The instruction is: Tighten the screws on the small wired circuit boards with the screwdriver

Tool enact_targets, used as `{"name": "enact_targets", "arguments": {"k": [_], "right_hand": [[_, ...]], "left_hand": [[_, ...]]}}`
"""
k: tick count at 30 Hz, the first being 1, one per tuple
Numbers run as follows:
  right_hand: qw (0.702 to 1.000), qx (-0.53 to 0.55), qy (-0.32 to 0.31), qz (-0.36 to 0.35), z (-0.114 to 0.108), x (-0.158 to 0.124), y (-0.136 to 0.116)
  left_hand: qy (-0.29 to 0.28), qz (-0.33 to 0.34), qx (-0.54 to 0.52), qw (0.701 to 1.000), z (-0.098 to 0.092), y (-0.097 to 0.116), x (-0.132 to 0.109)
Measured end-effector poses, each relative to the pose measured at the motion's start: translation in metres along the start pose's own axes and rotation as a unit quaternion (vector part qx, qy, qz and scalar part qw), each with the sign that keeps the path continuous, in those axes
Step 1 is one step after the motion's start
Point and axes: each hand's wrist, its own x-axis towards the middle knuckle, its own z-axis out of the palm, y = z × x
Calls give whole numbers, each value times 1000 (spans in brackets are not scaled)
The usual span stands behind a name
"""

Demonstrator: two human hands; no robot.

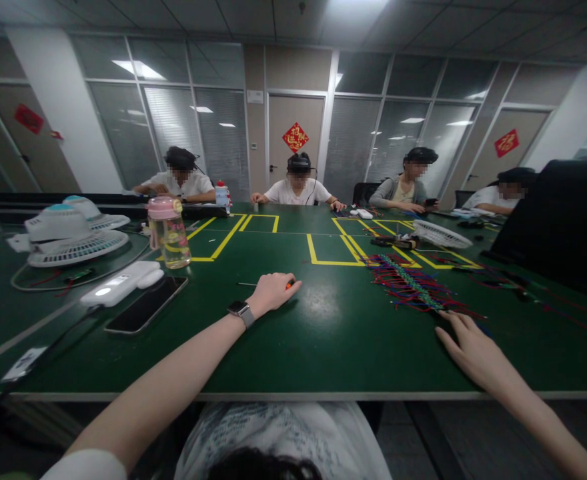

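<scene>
My left hand (272,292) rests on the green table (293,360), its fingers curled over a screwdriver (246,285). The thin metal shaft sticks out to the left, and a bit of orange handle shows by the fingertips; the rest is hidden under the hand. To the right lies a long strip of green circuit boards (413,281), with many red and blue wires fanning out on both sides. My right hand (468,343) lies flat at the strip's near end, fingers stretched out and thumb apart. Its fingertips reach the strip's end.
A pink-lidded bottle (167,233), a phone (148,305), a white power strip (121,283) and white fan parts (73,237) stand at left. Yellow tape (338,263) marks the table. A white fan grille (441,235) and a dark monitor (558,227) are at right. Several people sit opposite.
</scene>
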Motion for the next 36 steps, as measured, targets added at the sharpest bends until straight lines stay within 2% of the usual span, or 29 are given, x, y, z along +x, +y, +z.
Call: {"name": "enact_targets", "arguments": {"k": [5, 26, 36], "right_hand": [[1000, -7, -1, -6, 2, 1, 2], [998, -52, -15, 8, -14, 0, -11], [998, -58, -7, 13, -6, 0, -8]], "left_hand": [[3, -3, 20, 1000, 0, 1, 0], [2, 4, 17, 1000, 1, -1, 0], [8, 3, 31, 999, 3, -1, 1]]}}
